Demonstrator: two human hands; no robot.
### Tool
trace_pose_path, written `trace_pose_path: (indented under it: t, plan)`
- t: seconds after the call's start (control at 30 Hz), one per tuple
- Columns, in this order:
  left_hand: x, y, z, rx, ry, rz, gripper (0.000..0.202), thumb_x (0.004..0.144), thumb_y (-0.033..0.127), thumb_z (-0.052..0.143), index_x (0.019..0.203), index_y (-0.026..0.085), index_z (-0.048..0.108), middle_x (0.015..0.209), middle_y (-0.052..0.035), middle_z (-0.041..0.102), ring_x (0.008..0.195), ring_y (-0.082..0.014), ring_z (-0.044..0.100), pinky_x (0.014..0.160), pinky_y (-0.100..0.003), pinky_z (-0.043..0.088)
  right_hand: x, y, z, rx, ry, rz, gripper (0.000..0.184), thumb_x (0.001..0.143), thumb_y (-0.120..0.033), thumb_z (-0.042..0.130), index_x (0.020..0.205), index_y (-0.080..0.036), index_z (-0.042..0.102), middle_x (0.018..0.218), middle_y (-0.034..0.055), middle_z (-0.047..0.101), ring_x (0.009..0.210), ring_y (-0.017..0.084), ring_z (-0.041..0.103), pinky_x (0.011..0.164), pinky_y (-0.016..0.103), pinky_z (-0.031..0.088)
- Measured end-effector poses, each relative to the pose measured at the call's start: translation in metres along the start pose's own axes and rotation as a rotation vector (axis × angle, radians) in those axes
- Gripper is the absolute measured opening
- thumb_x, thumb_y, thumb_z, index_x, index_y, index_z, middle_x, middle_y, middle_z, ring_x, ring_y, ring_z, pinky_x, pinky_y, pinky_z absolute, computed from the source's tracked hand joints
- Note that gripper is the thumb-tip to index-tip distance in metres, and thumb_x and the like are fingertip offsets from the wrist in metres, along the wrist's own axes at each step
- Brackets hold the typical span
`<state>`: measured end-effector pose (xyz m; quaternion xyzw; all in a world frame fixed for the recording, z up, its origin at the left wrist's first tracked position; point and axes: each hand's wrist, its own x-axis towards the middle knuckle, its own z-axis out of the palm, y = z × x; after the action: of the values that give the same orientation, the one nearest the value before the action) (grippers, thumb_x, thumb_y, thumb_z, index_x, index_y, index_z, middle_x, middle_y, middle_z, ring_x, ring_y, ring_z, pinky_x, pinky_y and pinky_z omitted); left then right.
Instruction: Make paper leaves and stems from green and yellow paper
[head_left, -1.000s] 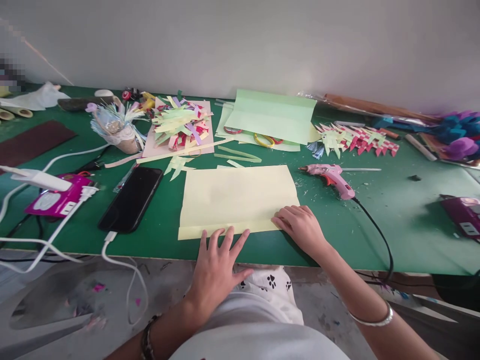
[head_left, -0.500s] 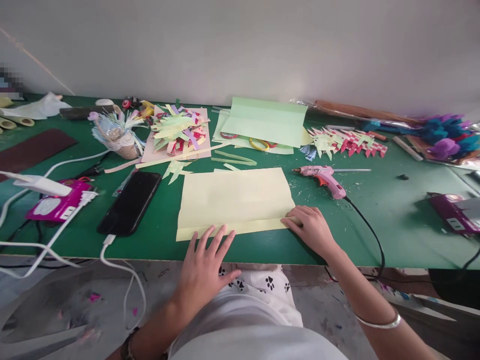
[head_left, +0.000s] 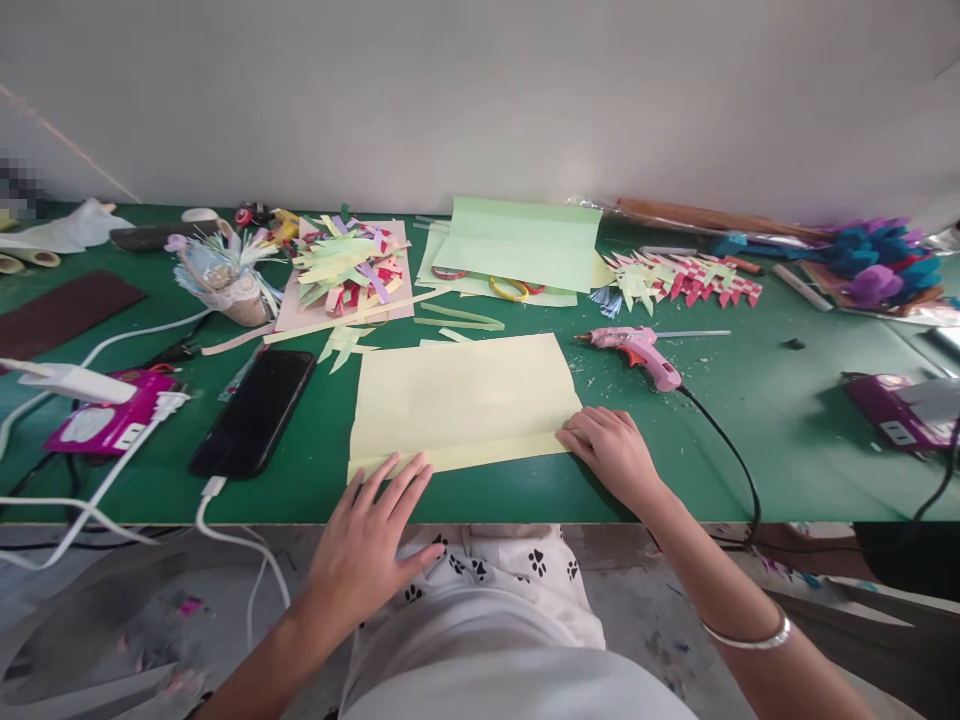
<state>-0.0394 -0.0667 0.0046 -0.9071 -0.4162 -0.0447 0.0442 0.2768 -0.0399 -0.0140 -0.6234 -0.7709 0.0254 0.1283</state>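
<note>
A pale yellow sheet of paper [head_left: 457,395] lies on the green table with its near edge folded up into a narrow strip. My left hand [head_left: 373,535] rests at the left part of this fold, fingers spread and fingertips on the strip, thumb pointing right. At the sheet's lower right corner my right hand [head_left: 611,455] has its fingers curled together on the folded edge, pinching it; the fingertips are partly hidden. A pink glue gun [head_left: 637,350] lies just beyond my right hand.
Left of the sheet lies a black phone [head_left: 255,412] on a white cable, near a magenta power adapter [head_left: 112,410]. Behind are cut paper strips [head_left: 349,265], green paper [head_left: 525,240] and a woven red-and-white paper piece [head_left: 705,280]. The table's front edge runs close to my body.
My left hand has slid left along the folded strip, toward the sheet's lower left corner. My right hand stays at the right corner. The view has shifted slightly.
</note>
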Motion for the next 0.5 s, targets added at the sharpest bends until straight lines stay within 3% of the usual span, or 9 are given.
trace_pose_path:
  t: [0.1, 0.17, 0.33, 0.5]
  plan:
    - [0.02, 0.006, -0.001, -0.003, 0.034, -0.047, 0.058, 0.084, 0.059, 0.034, 0.115, 0.015, 0.055, 0.117, -0.0122, 0.058, 0.106, -0.0286, 0.05, 0.095, -0.046, 0.033, 0.002, -0.001, -0.002, 0.019, -0.037, 0.014, 0.022, 0.087, -0.026, 0.043, 0.068, -0.019, 0.053, 0.07, 0.0006, 0.061, 0.07, 0.015, 0.055, 0.068, 0.028, 0.029]
    - [0.042, 0.016, 0.002, -0.016, 0.049, -0.02, 0.06, 0.085, 0.059, 0.03, 0.115, 0.014, 0.055, 0.119, -0.0135, 0.056, 0.107, -0.0277, 0.05, 0.095, -0.045, 0.033, 0.003, -0.001, -0.003, 0.037, -0.056, 0.016, 0.022, 0.087, -0.026, 0.044, 0.068, -0.019, 0.052, 0.071, 0.0, 0.062, 0.071, 0.014, 0.055, 0.068, 0.027, 0.028]
    - [0.088, 0.042, 0.016, -0.21, -0.089, 0.347, 0.066, 0.085, 0.063, 0.024, 0.138, 0.025, 0.026, 0.146, -0.0014, 0.026, 0.133, -0.0221, 0.023, 0.107, -0.044, 0.018, 0.003, -0.001, -0.003, 0.037, -0.074, 0.022, 0.021, 0.087, -0.028, 0.045, 0.071, -0.019, 0.054, 0.074, -0.0001, 0.062, 0.074, 0.014, 0.056, 0.069, 0.027, 0.028]
    - [0.091, 0.038, 0.018, -0.307, -0.192, 0.383, 0.075, 0.082, 0.068, 0.02, 0.142, 0.025, 0.009, 0.149, -0.0001, 0.016, 0.136, -0.0188, 0.014, 0.11, -0.044, 0.008, 0.002, 0.0, -0.001, 0.041, -0.069, 0.029, 0.021, 0.088, -0.029, 0.044, 0.072, -0.019, 0.053, 0.074, 0.0, 0.061, 0.074, 0.014, 0.055, 0.069, 0.028, 0.029]
